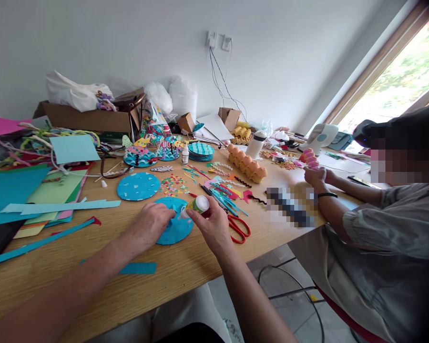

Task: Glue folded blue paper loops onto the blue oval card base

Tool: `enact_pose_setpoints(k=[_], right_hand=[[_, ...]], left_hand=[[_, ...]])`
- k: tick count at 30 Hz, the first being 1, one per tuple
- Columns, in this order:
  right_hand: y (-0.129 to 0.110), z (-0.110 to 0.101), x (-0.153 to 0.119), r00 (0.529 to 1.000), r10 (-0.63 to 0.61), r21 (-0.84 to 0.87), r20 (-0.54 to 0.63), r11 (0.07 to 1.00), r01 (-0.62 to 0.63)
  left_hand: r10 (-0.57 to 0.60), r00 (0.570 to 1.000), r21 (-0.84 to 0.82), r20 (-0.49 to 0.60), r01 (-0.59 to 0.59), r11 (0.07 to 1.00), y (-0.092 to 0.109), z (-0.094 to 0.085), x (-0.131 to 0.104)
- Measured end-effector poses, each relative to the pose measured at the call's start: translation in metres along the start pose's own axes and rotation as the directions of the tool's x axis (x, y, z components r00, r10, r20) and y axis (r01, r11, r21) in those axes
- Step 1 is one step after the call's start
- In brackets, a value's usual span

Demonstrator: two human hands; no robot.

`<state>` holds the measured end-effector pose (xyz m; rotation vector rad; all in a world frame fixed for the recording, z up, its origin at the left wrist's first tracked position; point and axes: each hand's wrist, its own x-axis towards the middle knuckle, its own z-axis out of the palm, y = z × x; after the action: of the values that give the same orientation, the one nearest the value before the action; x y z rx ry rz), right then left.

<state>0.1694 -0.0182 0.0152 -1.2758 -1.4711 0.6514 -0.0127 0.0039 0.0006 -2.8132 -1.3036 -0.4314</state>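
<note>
My right hand (pixel 214 228) is wrapped round a small glue bottle (pixel 200 204), tipped so its base faces up and its nozzle points left, over a round blue paper disc (pixel 175 233). On the same disc, the fingers of my left hand (pixel 153 221) are pinched together; what they hold, if anything, is hidden. Just behind lies a second blue disc (pixel 137 186) dotted with pale scraps. Small coloured paper bits (pixel 173 185) are spread beside it. Red-handled scissors (pixel 239 229) rest right of my right hand, near several pencils (pixel 223 200).
At the right, a person's hands (pixel 314 176) hold a pink piece of egg carton (pixel 309 158). Coloured paper sheets (pixel 57 190) and blue strips (pixel 137 268) lie left and in front. Farther back stand a white glue bottle (pixel 185 155), fish decorations (pixel 139 150) and an orange egg carton (pixel 246 164).
</note>
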Motion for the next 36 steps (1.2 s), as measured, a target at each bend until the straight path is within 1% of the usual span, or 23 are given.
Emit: enact_pose_setpoints(k=[3, 6, 8, 13, 17, 28, 36], right_hand=[[-0.001, 0.003, 0.002, 0.997, -0.07, -0.112, 0.036, 0.991, 0.074], [0.0, 0.004, 0.003, 0.992, -0.124, -0.22, 0.028, 0.967, 0.127], [0.0, 0.004, 0.004, 0.99, -0.141, -0.25, 0.016, 0.958, 0.141], [0.0, 0.005, 0.005, 0.985, -0.173, -0.261, 0.025, 0.95, 0.174], [0.0, 0.005, 0.007, 0.98, -0.193, -0.258, 0.04, 0.946, 0.197], [-0.002, 0.008, 0.012, 0.984, -0.161, -0.23, 0.072, 0.958, 0.173], [-0.003, 0.01, 0.016, 0.983, -0.156, -0.227, 0.097, 0.958, 0.175]], left_hand=[[-0.008, 0.999, -0.034, -0.05, 0.006, 0.999, -0.006, 0.006, -0.003], [-0.01, 0.997, -0.068, -0.075, 0.005, 0.998, -0.009, 0.01, -0.005], [-0.009, 0.997, -0.091, -0.081, 0.002, 0.996, -0.009, 0.012, -0.006], [-0.046, 0.996, -0.13, -0.08, 0.035, 0.991, -0.007, 0.014, -0.009], [-0.059, 0.996, -0.131, -0.064, 0.05, 0.99, -0.007, 0.017, -0.009], [-0.054, 0.996, -0.137, -0.072, 0.044, 0.99, -0.009, 0.021, -0.01], [-0.026, 0.992, -0.149, -0.124, 0.007, 0.989, -0.012, 0.027, -0.011]])
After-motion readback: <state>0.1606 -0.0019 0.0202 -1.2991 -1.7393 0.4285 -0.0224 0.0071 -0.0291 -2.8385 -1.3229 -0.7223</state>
